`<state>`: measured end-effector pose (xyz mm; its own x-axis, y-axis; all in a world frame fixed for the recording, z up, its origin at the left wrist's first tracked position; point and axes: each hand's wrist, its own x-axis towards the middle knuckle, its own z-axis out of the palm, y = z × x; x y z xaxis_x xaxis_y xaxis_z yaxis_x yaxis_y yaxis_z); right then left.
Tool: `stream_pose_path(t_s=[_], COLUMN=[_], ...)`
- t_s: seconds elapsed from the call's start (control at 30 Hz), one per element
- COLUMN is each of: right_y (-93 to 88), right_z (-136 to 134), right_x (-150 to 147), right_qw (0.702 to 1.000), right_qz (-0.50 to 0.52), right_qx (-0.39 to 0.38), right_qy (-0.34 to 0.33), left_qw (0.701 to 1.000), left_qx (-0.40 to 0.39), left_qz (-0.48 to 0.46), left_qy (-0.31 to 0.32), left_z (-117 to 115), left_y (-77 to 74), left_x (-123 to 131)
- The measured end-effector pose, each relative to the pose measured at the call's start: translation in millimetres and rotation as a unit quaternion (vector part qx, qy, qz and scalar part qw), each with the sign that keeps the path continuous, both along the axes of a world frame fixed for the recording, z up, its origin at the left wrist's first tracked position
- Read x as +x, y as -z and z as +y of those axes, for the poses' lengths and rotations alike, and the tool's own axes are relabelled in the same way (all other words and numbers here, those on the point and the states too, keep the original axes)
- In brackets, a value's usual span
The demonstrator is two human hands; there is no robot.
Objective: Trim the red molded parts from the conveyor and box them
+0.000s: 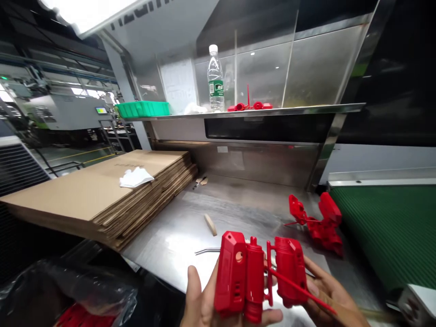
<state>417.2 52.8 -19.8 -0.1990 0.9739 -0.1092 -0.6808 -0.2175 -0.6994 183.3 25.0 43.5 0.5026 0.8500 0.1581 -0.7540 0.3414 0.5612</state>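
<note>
My left hand (204,304) grips the left half of a red moulded plastic part (238,277), a boxy shell with a cylinder beside it. My right hand (327,290) holds the right half of the same moulding (288,270), joined by thin red runner bars; a long red sprue (306,293) sticks out over my right fingers. Both hands are at the near edge of the steel table (190,227). A second red moulding (320,222) lies on the table at the right, apart from my hands.
A stack of flat cardboard (85,195) with a white cloth (135,177) fills the left. A thin metal tool (207,250) and a small wooden piece (210,224) lie mid-table. The shelf holds a water bottle (215,78), green tray (143,109) and red parts (250,106). A green conveyor belt (391,227) runs right.
</note>
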Motion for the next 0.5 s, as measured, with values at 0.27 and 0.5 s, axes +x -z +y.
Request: stream_pose_path(t_s=[0.27,0.5], right_y=[-30.3,-56.4], right_z=[-7,-12], right_x=[-22,-58], right_qw=[0.997,0.995], right_qz=[-0.075,-0.090], right_qx=[-0.027,0.015], right_qy=[0.018,0.037], left_qw=[0.997,0.985], left_qx=[0.031,-0.002], left_qz=[0.064,0.152], left_qy=[-0.035,-0.087], left_z=[20,33], left_y=[-26.3,-16.6], left_x=[-7,-44])
